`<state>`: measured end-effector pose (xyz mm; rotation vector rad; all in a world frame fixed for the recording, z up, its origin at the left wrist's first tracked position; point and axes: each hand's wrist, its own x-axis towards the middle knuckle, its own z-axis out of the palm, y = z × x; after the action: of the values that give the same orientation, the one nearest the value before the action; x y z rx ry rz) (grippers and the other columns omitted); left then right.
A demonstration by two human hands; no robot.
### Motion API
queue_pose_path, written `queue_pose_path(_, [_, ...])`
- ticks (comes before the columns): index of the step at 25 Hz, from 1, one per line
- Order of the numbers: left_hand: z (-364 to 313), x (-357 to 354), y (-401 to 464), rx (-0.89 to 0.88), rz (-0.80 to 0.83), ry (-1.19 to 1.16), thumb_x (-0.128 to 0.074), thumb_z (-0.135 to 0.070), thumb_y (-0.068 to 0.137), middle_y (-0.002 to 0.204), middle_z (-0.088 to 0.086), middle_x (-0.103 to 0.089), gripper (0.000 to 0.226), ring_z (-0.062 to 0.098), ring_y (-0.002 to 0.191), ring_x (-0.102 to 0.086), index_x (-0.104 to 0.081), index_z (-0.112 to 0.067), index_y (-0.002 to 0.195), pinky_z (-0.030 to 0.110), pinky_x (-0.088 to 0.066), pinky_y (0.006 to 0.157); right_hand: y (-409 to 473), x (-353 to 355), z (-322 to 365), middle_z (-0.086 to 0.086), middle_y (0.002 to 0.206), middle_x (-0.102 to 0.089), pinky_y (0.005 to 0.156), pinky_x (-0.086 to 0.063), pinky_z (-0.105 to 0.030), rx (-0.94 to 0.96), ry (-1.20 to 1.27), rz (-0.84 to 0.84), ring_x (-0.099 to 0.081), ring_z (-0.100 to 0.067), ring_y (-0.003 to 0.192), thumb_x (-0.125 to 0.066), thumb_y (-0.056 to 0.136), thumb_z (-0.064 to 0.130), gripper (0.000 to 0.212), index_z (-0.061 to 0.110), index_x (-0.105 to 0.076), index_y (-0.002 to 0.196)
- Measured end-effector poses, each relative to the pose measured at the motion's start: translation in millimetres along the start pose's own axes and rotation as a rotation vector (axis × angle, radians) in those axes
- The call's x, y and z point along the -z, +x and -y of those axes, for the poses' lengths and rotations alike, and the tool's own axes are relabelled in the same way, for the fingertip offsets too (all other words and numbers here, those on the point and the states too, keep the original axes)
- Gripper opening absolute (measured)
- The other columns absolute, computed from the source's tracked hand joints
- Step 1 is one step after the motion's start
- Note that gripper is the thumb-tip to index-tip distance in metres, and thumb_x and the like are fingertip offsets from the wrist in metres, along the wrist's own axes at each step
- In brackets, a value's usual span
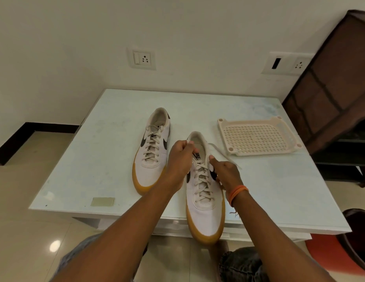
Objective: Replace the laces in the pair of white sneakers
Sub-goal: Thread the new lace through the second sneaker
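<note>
a: both hands are on the near sneaker (205, 192), the one hanging its toe over the front edge of the table (108, 159). left hand (180, 159) has its fingers curled in a pinch at the tongue, holding what looks like the lace (201, 180) up by the collar.

b: and the right hand (225, 173)?

a: pressed to the shoe's right side, thumb up by the top eyelets, fingers curled. whether it pinches lace or only steadies the shoe, i can't tell.

b: risk from here?

a: that overhang. tug hard on a lace that grips in the eyelets and the shoe could slide off the front edge. a loose end (226, 156) trails toward the plastic tray (257, 137) at the right side, and a yank could whip it through unevenly.

b: how do the shoes look?

a: white canvas, dark swoosh, gum-yellow soles. the far sneaker (154, 151), near the middle of the table, is fully laced and untouched. the near one is laced through most rows, top end free, so i'd judge unlacing has barely begun.
</note>
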<state>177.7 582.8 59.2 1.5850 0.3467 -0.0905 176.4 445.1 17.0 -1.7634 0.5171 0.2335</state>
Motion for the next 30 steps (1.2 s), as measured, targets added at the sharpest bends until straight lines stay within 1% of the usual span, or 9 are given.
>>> queue_pose_path(3, [-6, 1, -6, -0.105, 0.095, 0.037, -0.042, -0.028, 0.102, 0.091, 0.0, -0.071, 0.023, 0.006, 0.077, -0.059, -0.058, -0.011, 0.099, 0.02, -0.044, 0.074, 14, 3, 2, -0.012, 0.077, -0.06, 0.063, -0.04, -0.03, -0.083, 0.087, 0.026, -0.052, -0.023, 0.07, -0.068, 0.083, 0.039, 0.043, -0.004, -0.068, 0.087])
queue_pose_path(6, [-18, 0, -16, -0.186, 0.159, 0.047, -0.041, -0.024, 0.103, 0.083, -0.001, -0.072, 0.022, 0.01, 0.073, -0.061, -0.056, -0.009, 0.097, 0.026, -0.051, 0.073, 17, 3, 3, -0.013, 0.075, -0.057, 0.058, -0.036, -0.028, -0.106, 0.034, 0.049, -0.05, -0.023, 0.067, -0.06, 0.08, 0.01, 0.007, 0.005, -0.06, 0.075])
queue_pose_path(9, [-24, -4, -29, -0.2, 0.209, 0.09, -0.041, -0.023, 0.103, 0.084, 0.004, -0.073, 0.025, 0.013, 0.069, -0.066, -0.057, -0.004, 0.102, 0.03, -0.053, 0.076, 10, 8, 11, -0.007, 0.072, -0.061, 0.062, -0.041, -0.031, -0.124, 0.218, 0.063, -0.056, -0.02, 0.064, -0.05, 0.086, 0.011, 0.012, 0.012, -0.057, 0.076])
queue_pose_path(14, [-29, 7, -52, -0.137, 0.175, 0.021, -0.041, -0.021, 0.104, 0.085, 0.01, -0.072, 0.026, 0.016, 0.066, -0.066, -0.059, -0.004, 0.108, 0.018, -0.055, 0.065, -33, 24, 44, -0.001, 0.074, -0.065, 0.065, -0.046, -0.025, 0.257, 0.36, 0.233, -0.06, -0.013, 0.075, -0.054, 0.094, 0.012, 0.017, 0.01, -0.069, 0.1])
queue_pose_path(19, [-22, 9, -73, -0.145, 0.167, 0.014, -0.043, -0.021, 0.103, 0.09, 0.003, -0.071, 0.023, 0.013, 0.063, -0.061, -0.063, -0.012, 0.111, 0.016, -0.05, 0.06, -74, 36, 76, -0.003, 0.068, -0.066, 0.059, -0.045, -0.012, 0.529, 0.071, 0.302, -0.061, -0.004, 0.063, -0.049, 0.099, 0.014, 0.023, 0.003, -0.07, 0.099])
queue_pose_path(21, [-26, 5, -78, -0.177, 0.209, -0.02, -0.043, -0.022, 0.102, 0.081, -0.002, -0.066, 0.024, 0.006, 0.062, -0.054, -0.066, -0.014, 0.105, 0.013, -0.046, 0.06, -86, 40, 84, 0.002, 0.067, -0.067, 0.059, -0.047, -0.012, 0.641, -0.087, 0.319, -0.062, -0.003, 0.061, -0.054, 0.097, 0.013, 0.019, 0.004, -0.07, 0.095])
queue_pose_path(25, [-42, 4, -77, -0.161, 0.333, -0.136, -0.037, -0.017, 0.103, 0.077, 0.004, -0.065, 0.031, 0.006, 0.063, -0.059, -0.068, -0.01, 0.103, 0.018, -0.047, 0.065, -88, 44, 90, 0.021, 0.077, -0.063, 0.07, -0.048, -0.011, 0.89, -0.444, 0.127, -0.062, 0.003, 0.072, -0.06, 0.094, 0.019, 0.014, 0.02, -0.073, 0.097])
queue_pose_path(28, [-51, 6, -73, -0.144, 0.329, -0.06, -0.034, -0.017, 0.103, 0.062, -0.007, -0.066, 0.034, 0.0, 0.057, -0.059, -0.065, -0.023, 0.09, 0.019, -0.045, 0.065, -86, 40, 92, 0.014, 0.094, -0.058, 0.078, -0.043, -0.019, 1.072, -0.534, -0.077, -0.055, -0.002, 0.088, -0.063, 0.09, 0.023, 0.014, 0.022, -0.074, 0.097])
queue_pose_path(30, [-50, 7, -71, -0.14, 0.349, -0.012, -0.035, -0.02, 0.103, 0.057, -0.008, -0.061, 0.035, 0.001, 0.055, -0.054, -0.062, -0.019, 0.082, 0.017, -0.043, 0.06, -80, 41, 91, 0.01, 0.111, -0.058, 0.087, -0.04, -0.025, 1.043, -0.503, -0.032, -0.054, -0.007, 0.106, -0.061, 0.086, 0.027, 0.013, 0.023, -0.073, 0.092])
